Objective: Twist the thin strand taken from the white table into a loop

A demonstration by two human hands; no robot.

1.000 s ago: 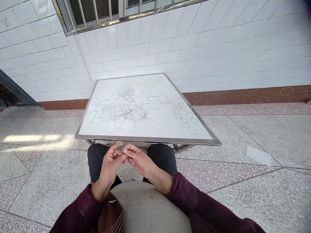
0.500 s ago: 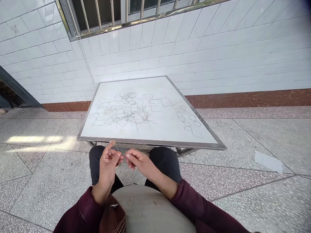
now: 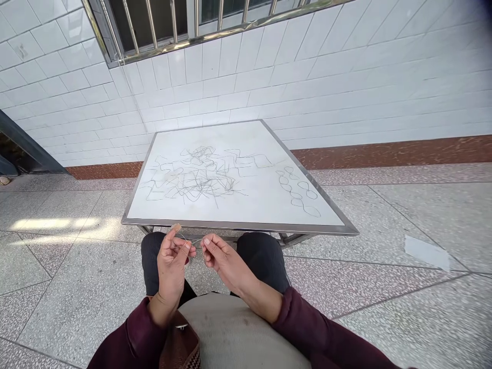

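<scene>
A thin wire [image 3: 196,241] runs between my two hands, just short of the table's near edge and above my knees. My left hand [image 3: 172,261] pinches it between thumb and a finger, while the raised index fingertip has part of the wire bowed against it. My right hand [image 3: 225,259] grips the other end between thumb and index finger. On the white table [image 3: 265,205] lies a loose tangle of bent wires [image 3: 202,184]. Toward the right side rest several wires twisted into chains of loops [image 3: 295,195].
The table's metal rim [image 3: 238,225] is close in front of my knees. Behind it stands a white tiled wall [image 3: 326,92] with a barred window [image 3: 172,25]. A pale strip [image 3: 426,252] lies on the speckled floor at the right.
My right hand has moved slightly right, away from the left, so more wire shows between them. My left hand keeps its pinch, almost still.
</scene>
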